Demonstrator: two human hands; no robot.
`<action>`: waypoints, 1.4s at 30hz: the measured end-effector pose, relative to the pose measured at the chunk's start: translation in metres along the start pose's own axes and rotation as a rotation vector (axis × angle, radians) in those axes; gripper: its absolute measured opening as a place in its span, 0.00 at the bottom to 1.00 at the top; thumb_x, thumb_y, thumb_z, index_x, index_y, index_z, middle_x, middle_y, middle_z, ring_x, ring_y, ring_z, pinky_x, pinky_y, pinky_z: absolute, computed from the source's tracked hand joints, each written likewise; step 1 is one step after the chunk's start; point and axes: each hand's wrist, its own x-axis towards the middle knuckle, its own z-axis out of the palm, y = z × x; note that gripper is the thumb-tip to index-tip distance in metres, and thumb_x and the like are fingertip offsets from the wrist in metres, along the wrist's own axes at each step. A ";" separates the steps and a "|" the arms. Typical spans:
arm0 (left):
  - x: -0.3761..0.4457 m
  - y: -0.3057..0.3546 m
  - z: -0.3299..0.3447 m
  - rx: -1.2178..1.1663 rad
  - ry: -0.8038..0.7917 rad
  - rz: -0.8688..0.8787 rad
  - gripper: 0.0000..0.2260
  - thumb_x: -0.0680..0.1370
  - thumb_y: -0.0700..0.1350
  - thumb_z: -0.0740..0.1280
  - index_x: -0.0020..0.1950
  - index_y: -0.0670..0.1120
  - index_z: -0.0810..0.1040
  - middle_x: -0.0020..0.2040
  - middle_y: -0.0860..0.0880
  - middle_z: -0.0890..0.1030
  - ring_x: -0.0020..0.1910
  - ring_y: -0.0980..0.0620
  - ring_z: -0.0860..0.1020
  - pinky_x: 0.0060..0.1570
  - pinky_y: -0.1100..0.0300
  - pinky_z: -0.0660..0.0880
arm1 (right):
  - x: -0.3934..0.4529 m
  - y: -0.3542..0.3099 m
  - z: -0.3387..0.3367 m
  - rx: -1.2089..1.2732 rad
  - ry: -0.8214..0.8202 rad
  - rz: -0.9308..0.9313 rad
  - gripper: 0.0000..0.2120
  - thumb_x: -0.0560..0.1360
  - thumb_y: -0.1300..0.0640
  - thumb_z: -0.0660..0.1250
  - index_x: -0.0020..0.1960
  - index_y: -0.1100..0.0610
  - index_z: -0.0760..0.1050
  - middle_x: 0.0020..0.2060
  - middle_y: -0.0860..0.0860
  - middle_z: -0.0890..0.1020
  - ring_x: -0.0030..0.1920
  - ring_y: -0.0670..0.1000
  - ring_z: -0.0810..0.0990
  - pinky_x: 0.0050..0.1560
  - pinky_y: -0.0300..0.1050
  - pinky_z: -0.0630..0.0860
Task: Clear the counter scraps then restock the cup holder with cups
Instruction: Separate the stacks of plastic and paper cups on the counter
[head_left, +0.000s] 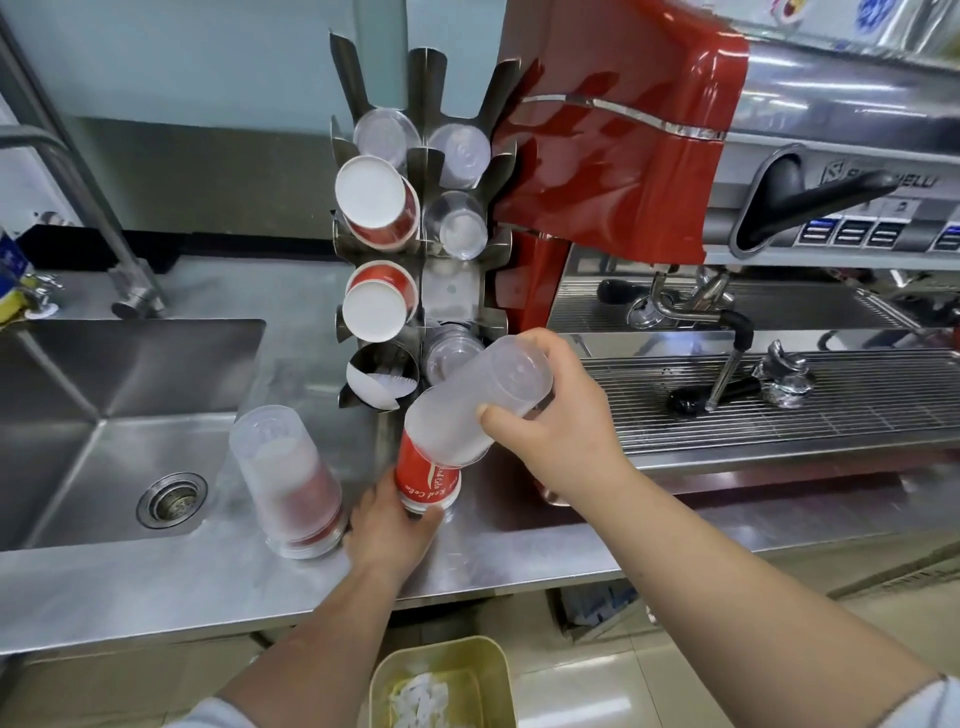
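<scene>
Two hands—left hand (392, 525) gripping red cups (427, 480), right hand (558, 415) frosted cups (480, 400).

light: bright, even, from overhead
glare: soft streaks on the steel counter (519, 551) and red espresso machine (613, 156)
shadows: faint, short
blur: slight softness around the hands
distortion: wide-angle bending at the edges

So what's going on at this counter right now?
A person is working with cups in front of the metal cup holder. The right hand grips a frosted plastic sleeve over a stack of red paper cups, which the left hand holds at its base. Another sleeved stack stands beside the sink.
</scene>
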 end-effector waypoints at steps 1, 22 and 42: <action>0.001 -0.001 -0.001 -0.002 -0.010 0.003 0.35 0.67 0.60 0.71 0.72 0.55 0.66 0.65 0.48 0.76 0.65 0.42 0.73 0.62 0.43 0.72 | -0.001 -0.001 -0.002 0.006 0.007 0.003 0.27 0.65 0.55 0.75 0.60 0.44 0.69 0.51 0.37 0.77 0.53 0.40 0.76 0.49 0.36 0.74; -0.075 -0.002 -0.018 -0.296 -0.225 0.275 0.27 0.75 0.36 0.63 0.71 0.58 0.70 0.59 0.52 0.77 0.48 0.63 0.78 0.47 0.68 0.75 | -0.078 0.041 0.005 -0.031 -0.097 0.109 0.27 0.63 0.54 0.74 0.56 0.38 0.68 0.51 0.36 0.77 0.52 0.40 0.76 0.44 0.36 0.74; -0.050 -0.027 0.004 0.103 -0.127 0.317 0.30 0.72 0.52 0.71 0.73 0.57 0.66 0.65 0.53 0.75 0.65 0.49 0.70 0.57 0.54 0.67 | -0.063 0.082 0.065 -0.118 -0.246 0.129 0.36 0.66 0.57 0.74 0.71 0.47 0.65 0.61 0.36 0.69 0.59 0.30 0.64 0.54 0.17 0.57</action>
